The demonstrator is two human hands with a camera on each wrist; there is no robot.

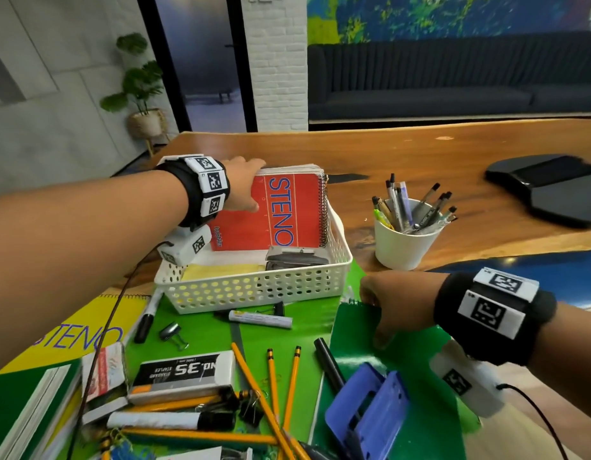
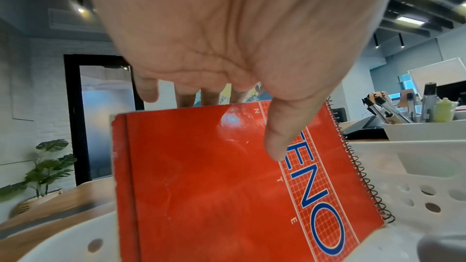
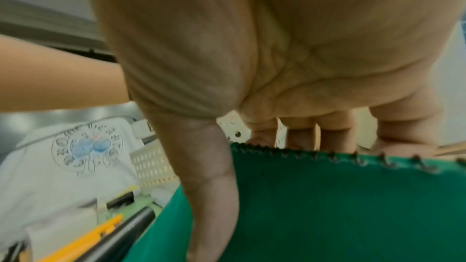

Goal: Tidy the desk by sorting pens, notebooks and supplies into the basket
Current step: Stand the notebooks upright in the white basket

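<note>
A red STENO spiral notebook (image 1: pixel 280 214) stands tilted inside the white perforated basket (image 1: pixel 254 287). My left hand (image 1: pixel 254 185) grips its top edge. In the left wrist view the thumb lies on the red notebook's (image 2: pixel 214 186) cover and the fingers curl behind it. My right hand (image 1: pixel 375 313) grips the spiral edge of a green notebook (image 1: pixel 403 376) lying on the desk right of the basket. In the right wrist view the thumb presses the green notebook's (image 3: pixel 340 206) cover and the fingers hook over the spiral. A stapler (image 1: pixel 295 257) and a yellow pad (image 1: pixel 221 272) lie in the basket.
A blue hole punch (image 1: pixel 367 413) and a black marker (image 1: pixel 327 363) lie on the green notebook. Pencils (image 1: pixel 270 370), a staples box (image 1: pixel 184 373), a white marker (image 1: pixel 257 318), binder clips and a yellow STENO notebook (image 1: pixel 81 333) crowd the near desk. A white cup of pens (image 1: pixel 405 234) stands right of the basket.
</note>
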